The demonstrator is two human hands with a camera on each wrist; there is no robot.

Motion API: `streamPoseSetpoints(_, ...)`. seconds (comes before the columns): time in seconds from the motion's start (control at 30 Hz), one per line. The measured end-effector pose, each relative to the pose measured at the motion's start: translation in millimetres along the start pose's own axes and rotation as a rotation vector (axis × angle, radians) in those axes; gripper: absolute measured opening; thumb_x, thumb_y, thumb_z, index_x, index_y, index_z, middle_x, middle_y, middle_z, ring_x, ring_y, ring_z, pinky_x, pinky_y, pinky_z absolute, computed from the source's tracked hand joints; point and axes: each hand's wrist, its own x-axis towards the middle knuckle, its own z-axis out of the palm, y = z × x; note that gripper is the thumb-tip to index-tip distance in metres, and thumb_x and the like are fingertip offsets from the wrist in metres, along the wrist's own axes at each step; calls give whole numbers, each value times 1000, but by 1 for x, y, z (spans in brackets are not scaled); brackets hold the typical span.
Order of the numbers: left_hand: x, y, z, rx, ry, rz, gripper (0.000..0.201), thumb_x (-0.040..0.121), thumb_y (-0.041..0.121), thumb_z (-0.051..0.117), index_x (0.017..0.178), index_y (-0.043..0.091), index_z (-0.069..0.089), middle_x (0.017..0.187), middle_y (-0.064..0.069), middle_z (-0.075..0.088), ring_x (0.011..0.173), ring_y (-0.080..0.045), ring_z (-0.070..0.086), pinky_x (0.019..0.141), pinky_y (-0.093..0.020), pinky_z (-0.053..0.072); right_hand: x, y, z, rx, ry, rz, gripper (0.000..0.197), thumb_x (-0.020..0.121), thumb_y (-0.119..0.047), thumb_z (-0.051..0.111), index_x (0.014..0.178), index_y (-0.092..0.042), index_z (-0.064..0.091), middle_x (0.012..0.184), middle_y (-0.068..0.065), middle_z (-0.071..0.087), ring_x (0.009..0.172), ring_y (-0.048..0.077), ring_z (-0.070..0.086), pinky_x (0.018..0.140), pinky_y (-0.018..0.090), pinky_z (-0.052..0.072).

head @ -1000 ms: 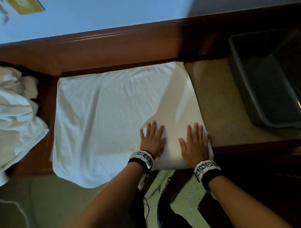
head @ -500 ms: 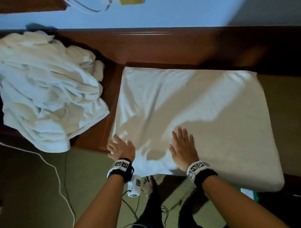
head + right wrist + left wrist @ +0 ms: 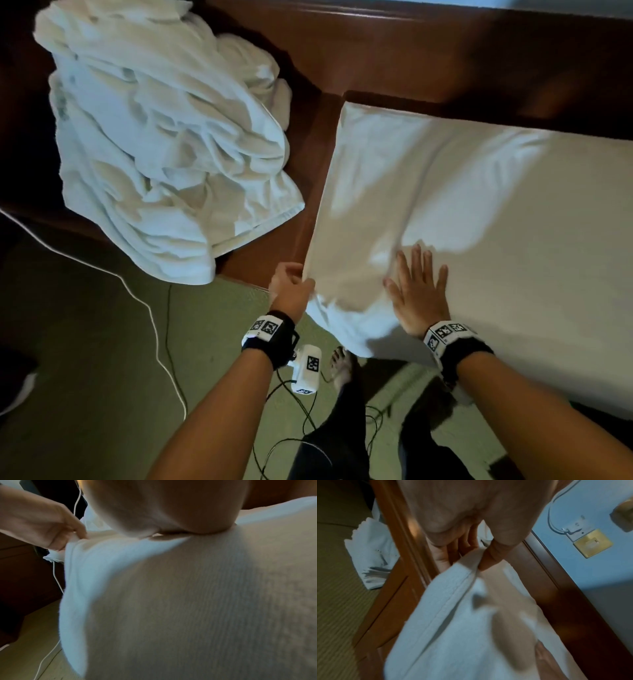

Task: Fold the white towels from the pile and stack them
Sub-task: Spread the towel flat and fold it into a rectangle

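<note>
A white towel [image 3: 462, 212] lies spread flat on the wooden bench [image 3: 308, 171], its near edge hanging over the front. My left hand [image 3: 294, 284] pinches the towel's near left corner between thumb and fingers; the left wrist view shows that same towel [image 3: 453, 615] hem held by my left hand [image 3: 471, 555]. My right hand [image 3: 416, 291] lies flat with straight fingers on the towel, just right of the held corner. In the right wrist view the towel [image 3: 188, 601] fills the frame. A crumpled pile of white towels [image 3: 161, 137] sits on the bench to the left.
The bench's raised wooden back [image 3: 411, 51] runs along the far side below a blue wall [image 3: 590, 568]. A white cable [image 3: 147, 308] and black cables [image 3: 294, 411] trail on the green floor near my feet.
My left hand has slid left to the towel's near left corner and taken hold of it. My right hand followed leftward, still flat. The view swung left, bringing the pile into sight.
</note>
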Motion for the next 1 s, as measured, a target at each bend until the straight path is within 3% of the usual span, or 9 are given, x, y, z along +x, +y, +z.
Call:
streamPoseSetpoints(0.07,-1,-20,-5,-54,-90,-51,7,89,11,66,95,13,68,77,-4,66,69,-21,61,67,-33,52,0,0,2,-12,0,2,72,96,-58,-1,159,-25,-14,163,9,-30,151,27,-27,120,58,-12)
streamPoseSetpoints(0.2,-3,-51,3,-264,-196,-316,34,100,14,42,73,6,62,71,-11,67,64,-22,58,63,-30,44,0,-1,6,-36,19,17,71,97,-57,2,159,-25,-13,162,8,-32,149,26,-31,121,59,-10)
streamPoseSetpoints(0.3,2,-62,15,-361,-214,-387,31,101,11,44,78,6,64,73,-13,66,62,-25,58,56,-29,47,1,-1,6,-43,9,28,70,97,-57,0,158,-26,-17,160,6,-37,147,24,-35,121,57,-13)
streamPoseSetpoints(0.57,-7,-68,23,-100,-526,-450,32,90,19,52,58,16,49,44,-1,44,37,-16,42,44,-18,33,-1,-3,1,-14,-23,21,67,104,-53,12,156,-28,-21,159,4,-40,145,22,-39,120,56,-17)
streamPoseSetpoints(0.63,-13,-63,29,-10,-606,-446,21,80,18,51,60,14,52,53,-9,43,49,-19,40,52,-23,35,-1,-1,1,5,-36,14,67,104,-54,12,157,-29,-20,160,2,-39,145,20,-39,119,55,-19)
streamPoseSetpoints(0.7,-18,-65,38,44,-709,-397,25,83,26,47,85,8,64,77,-25,60,71,-27,56,66,-31,49,0,0,0,19,-44,4,67,104,-54,13,157,-30,-19,160,1,-38,145,19,-39,118,53,-21)
streamPoseSetpoints(0.77,-26,-62,44,21,-752,-357,37,85,32,47,109,11,66,102,-22,69,91,-28,63,78,-35,54,0,3,-2,26,-57,-10,67,104,-55,14,157,-31,-20,160,0,-39,145,18,-39,117,52,-23)
streamPoseSetpoints(0.87,-38,-54,50,-145,-711,-363,27,84,30,52,100,13,66,91,-7,65,87,-23,59,78,-35,50,-3,8,-6,47,-88,-31,67,104,-56,14,157,-33,-20,160,-2,-38,145,17,-39,118,50,-23)
streamPoseSetpoints(1.0,-44,-66,55,-214,-674,-353,50,76,28,60,113,-4,71,118,-27,69,109,-41,66,105,-52,49,-9,15,-11,89,-119,-62,64,105,-53,17,159,-34,-11,164,-5,-30,149,15,-31,121,48,-18)
